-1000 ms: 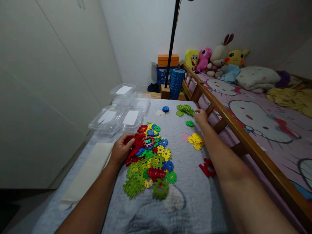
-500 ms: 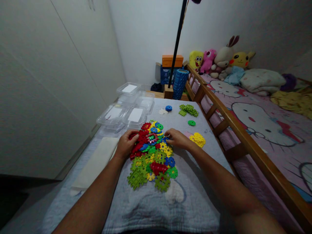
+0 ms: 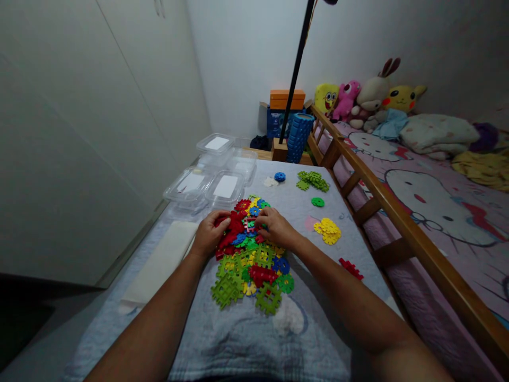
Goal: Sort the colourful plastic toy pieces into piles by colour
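A heap of mixed plastic interlocking building pieces point(image 3: 248, 258) in red, yellow, blue and green lies on the cloth-covered table. My left hand point(image 3: 211, 233) is curled around a cluster of red pieces point(image 3: 235, 225) at the heap's left side, thumb on top. From the right, my right hand point(image 3: 275, 227) reaches in with bent fingers, pinching the edge of a red square frame piece point(image 3: 249, 225); its fingertips are partly hidden. Green square pieces point(image 3: 227, 291) lie at the heap's near edge.
Sorted groups sit to the right: green pieces point(image 3: 313, 181), yellow flower discs point(image 3: 328, 231), red pieces point(image 3: 350, 269), a green disc point(image 3: 317, 202) and blue discs point(image 3: 280, 176). Clear lidded boxes point(image 3: 187, 187) stand at back left. A wooden bed rail point(image 3: 374, 204) borders the table's right side.
My right hand has moved left over the heap to the red square frame piece. My left hand stays on the red cluster. The view shifted slightly, and red pieces at right now show.
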Available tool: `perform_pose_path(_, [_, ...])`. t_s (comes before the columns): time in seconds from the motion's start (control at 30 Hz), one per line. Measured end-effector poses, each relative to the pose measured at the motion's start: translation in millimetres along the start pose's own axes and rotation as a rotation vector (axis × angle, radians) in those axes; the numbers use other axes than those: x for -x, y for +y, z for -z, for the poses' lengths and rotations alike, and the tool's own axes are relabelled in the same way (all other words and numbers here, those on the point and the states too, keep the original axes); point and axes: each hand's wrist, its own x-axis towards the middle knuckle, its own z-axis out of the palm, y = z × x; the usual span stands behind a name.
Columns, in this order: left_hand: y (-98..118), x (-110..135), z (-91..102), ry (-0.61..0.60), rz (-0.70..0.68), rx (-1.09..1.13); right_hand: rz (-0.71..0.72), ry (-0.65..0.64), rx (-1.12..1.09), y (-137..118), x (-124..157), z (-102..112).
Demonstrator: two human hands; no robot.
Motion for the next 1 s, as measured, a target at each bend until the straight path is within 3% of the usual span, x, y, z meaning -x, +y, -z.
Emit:
perform_pose_path(0.13, [3, 0, -0.7, -0.002, 0.014, 0.016, -0.014, 0.02, -0.127, -7, 9, 14])
perform_pose_path(0.27, [4, 0, -1.0, -0.004, 0.014, 0.02, -0.096, 0.065, -0.327, -15, 33, 45])
perform_pose_path(0.4, [3, 0, -1.3, -0.018, 0.008, 0.011, -0.252, 0.201, -0.26, -13, 78, 77])
perform_pose_path(0.5, [5, 1, -1.8, -0.017, 0.011, 0.003, -0.357, 0.324, -0.127, -4, 124, 90])
perform_pose_path(0.67, [10, 2, -2.3, 0.014, 0.013, -0.017, -0.549, 0.395, 0.011, 8, 207, 83])
perform_pose_path(0.77, [11, 1, -2.1, 0.026, 0.013, -0.03, -0.616, 0.414, 0.09, 7, 242, 71])
perform_pose_path(0.87, [9, 2, -2.0, 0.032, 0.002, -0.063, -0.637, 0.458, 0.158, 1, 257, 59])
perform_pose_path(1.0, [9, 3, -2.3, 0.039, 0.003, -0.07, -0.654, 0.487, 0.18, -6, 258, 47])
